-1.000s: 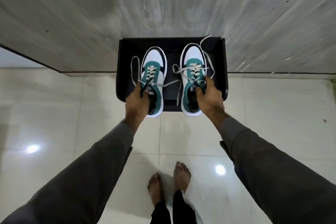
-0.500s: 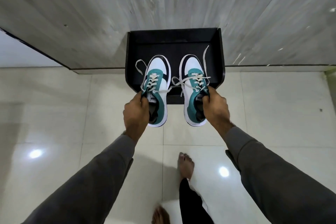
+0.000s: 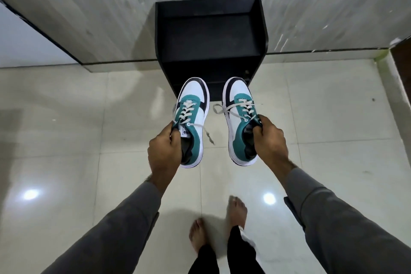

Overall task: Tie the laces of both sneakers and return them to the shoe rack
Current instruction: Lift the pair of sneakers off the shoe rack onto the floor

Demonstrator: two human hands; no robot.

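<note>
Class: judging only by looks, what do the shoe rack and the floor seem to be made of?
Shoe rack: probably laminated board, matte black, with flat panels, straight square edges and no shine.
Floor: likely glazed ceramic or polished stone tiles, pale cream and glossy, shown by grout lines and mirrored lamp spots.

Left hand [image 3: 165,151] hides left sneaker's [image 3: 193,122] heel; lace ends blurred.
</note>
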